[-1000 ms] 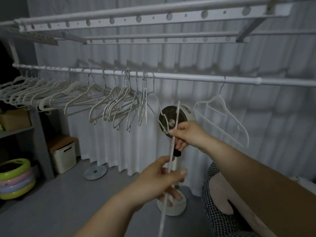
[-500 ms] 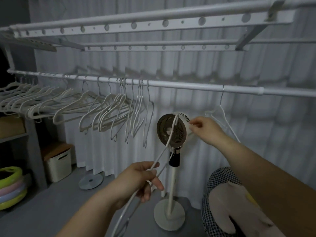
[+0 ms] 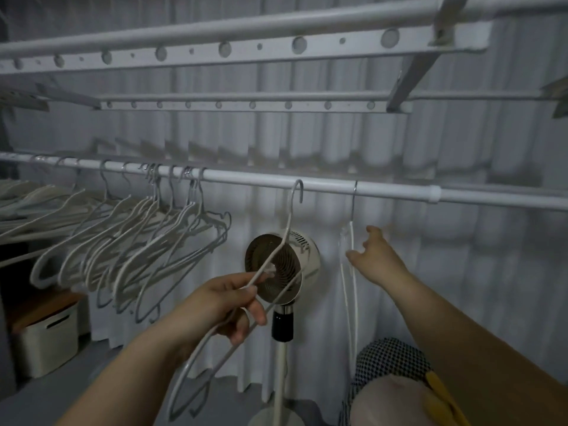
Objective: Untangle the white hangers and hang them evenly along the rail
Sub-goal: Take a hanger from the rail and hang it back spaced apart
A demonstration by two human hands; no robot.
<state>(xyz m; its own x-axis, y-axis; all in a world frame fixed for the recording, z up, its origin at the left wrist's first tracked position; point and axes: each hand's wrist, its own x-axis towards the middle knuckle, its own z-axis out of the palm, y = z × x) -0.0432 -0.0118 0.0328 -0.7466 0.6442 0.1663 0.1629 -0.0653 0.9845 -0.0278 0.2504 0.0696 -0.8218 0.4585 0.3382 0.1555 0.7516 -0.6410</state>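
Observation:
A white rail [image 3: 393, 189] runs across the view at head height. My left hand [image 3: 221, 305] grips a white hanger [image 3: 285, 232] by its shoulder; the hanger's hook is raised to just below the rail, at the middle. A single white hanger [image 3: 353, 241] hangs edge-on from the rail to the right. My right hand [image 3: 373, 256] reaches up to it with fingers spread, fingertips at its wire. A dense bunch of white hangers [image 3: 147, 235] crowds the rail's left half.
A standing fan [image 3: 282, 269] on a white pole sits behind my left hand. Two perforated upper rails [image 3: 246, 50] run overhead. A white bin [image 3: 46, 342] with a wooden lid stands at the lower left. A checked cushion [image 3: 390, 361] lies at the lower right. White curtain behind.
My left hand has lifted its hanger so the hook now reaches the rail. My right hand has let go of that hanger and moved right to the single hanging one, which has turned edge-on.

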